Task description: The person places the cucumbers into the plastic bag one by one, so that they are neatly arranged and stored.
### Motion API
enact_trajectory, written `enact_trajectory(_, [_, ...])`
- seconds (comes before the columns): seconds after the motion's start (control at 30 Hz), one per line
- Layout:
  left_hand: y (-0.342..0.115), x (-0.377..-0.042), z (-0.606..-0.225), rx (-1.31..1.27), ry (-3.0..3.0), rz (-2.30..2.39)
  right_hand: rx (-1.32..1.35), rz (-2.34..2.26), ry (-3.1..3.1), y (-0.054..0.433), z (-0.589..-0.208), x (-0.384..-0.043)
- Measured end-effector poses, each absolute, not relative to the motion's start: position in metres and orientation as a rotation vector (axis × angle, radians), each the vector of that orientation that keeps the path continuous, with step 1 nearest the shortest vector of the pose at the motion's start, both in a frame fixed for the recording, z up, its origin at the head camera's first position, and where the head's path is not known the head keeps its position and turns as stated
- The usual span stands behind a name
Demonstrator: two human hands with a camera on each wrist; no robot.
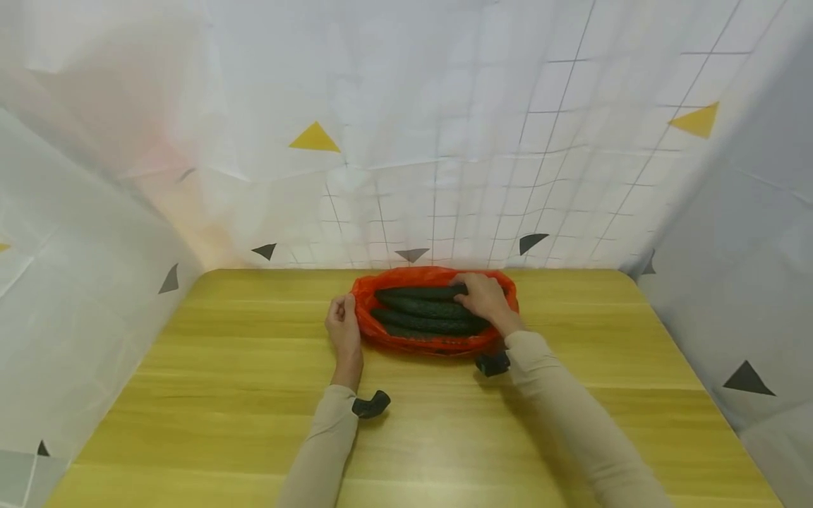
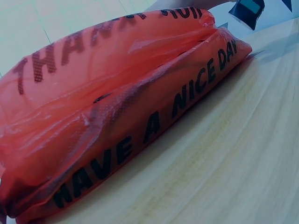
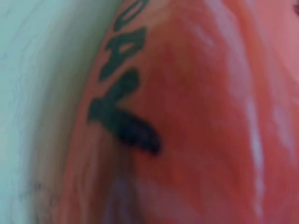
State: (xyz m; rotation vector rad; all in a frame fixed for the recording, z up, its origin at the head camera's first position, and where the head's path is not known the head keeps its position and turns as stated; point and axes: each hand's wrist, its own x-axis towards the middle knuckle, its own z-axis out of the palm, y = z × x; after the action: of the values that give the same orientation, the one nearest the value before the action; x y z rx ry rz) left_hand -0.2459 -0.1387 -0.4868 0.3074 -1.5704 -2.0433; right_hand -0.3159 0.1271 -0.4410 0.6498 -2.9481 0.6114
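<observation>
A red plastic bag (image 1: 438, 346) with black lettering lies on the table, its mouth rolled wide toward the head camera. Inside, several dark green cucumbers (image 1: 419, 307) lie side by side. At the bag's left end, my left hand (image 1: 344, 326) pinches the rim with curled fingers. My right hand (image 1: 485, 299) reaches over the right end and grips the tip of the rearmost cucumber (image 1: 419, 292). In the left wrist view the bag's printed side (image 2: 117, 107) fills much of the picture. The right wrist view shows only the blurred bag (image 3: 201, 130) up close; that hand is hidden there.
The bag sits near the back edge of the yellow wooden table (image 1: 254, 395). Behind it hangs a white sheet (image 1: 406, 204) with grid lines and triangles. Dark wrist cameras (image 1: 371, 405) jut from both sleeves, the right one close to the bag's front.
</observation>
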Motion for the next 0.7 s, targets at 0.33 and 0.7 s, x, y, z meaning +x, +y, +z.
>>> enact_trajectory(0.33, [-0.140,-0.243,-0.487,0.343,-1.592,-2.040,0.858,0.721,-2.845,0.138,-0.434,-0.301])
enact_trajectory(0.7, [-0.139,-0.239,-0.489,0.326,-1.690,-2.012,0.898,0.813,-2.658,0.164,-0.437,-0.274])
